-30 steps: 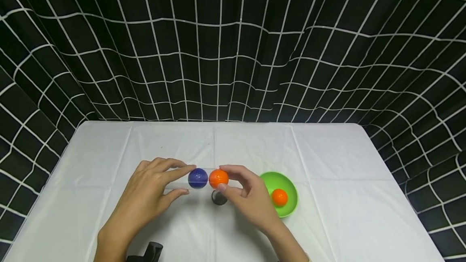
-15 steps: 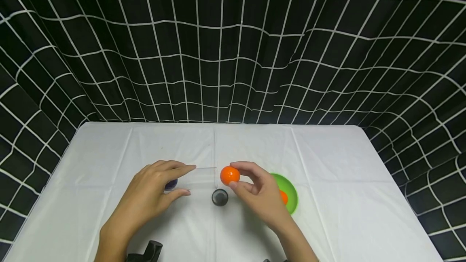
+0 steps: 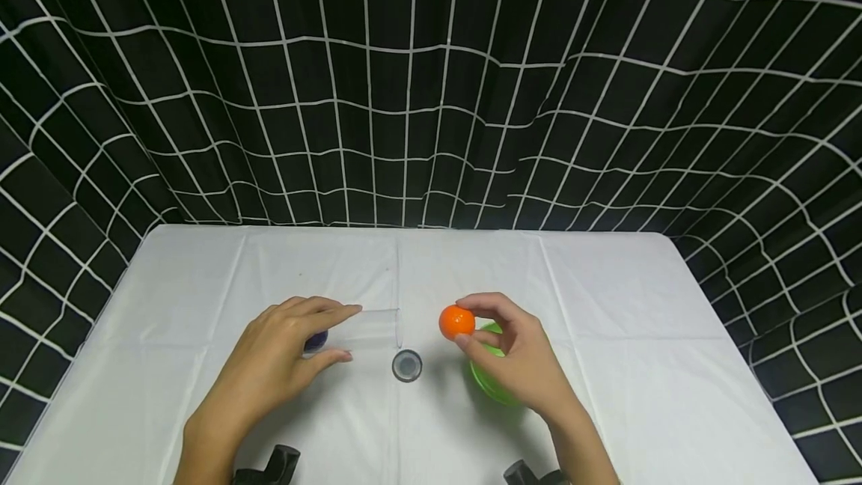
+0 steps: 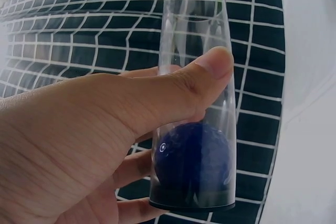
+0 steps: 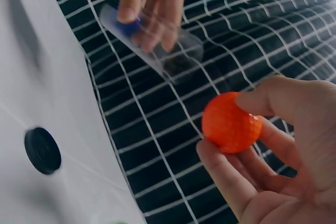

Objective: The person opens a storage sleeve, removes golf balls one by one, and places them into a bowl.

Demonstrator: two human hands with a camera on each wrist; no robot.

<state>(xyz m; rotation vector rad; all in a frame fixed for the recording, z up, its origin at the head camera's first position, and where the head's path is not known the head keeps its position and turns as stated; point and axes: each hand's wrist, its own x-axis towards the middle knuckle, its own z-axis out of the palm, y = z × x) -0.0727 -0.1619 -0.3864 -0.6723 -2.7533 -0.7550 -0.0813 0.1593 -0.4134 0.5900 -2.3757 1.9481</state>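
Observation:
My left hand [image 3: 283, 365] grips a clear tube [image 3: 377, 328] that lies sideways in the head view, its open mouth towards the right. A dark blue ball [image 4: 192, 156] sits inside at the tube's closed dark end, partly hidden by the fingers in the head view. My right hand [image 3: 518, 350] pinches an orange ball [image 3: 457, 322] between thumb and fingertips, to the right of the tube's mouth and apart from it. The ball's surface looks lightly dimpled in the right wrist view [image 5: 231, 123]. Below the tube's mouth, a round black cap [image 3: 407, 366] lies on the table.
A green bowl [image 3: 494, 388] stands beneath my right hand, which covers most of it and hides its inside. The white-covered table [image 3: 323, 260] ends at a dark grid-patterned curtain [image 3: 431, 96] behind. Black wrist mounts show at the lower edge.
The blue ball has slid left, down to the tube's closed end. My right hand has drawn the orange ball rightward from the tube's mouth, over the bowl. My left hand has barely moved.

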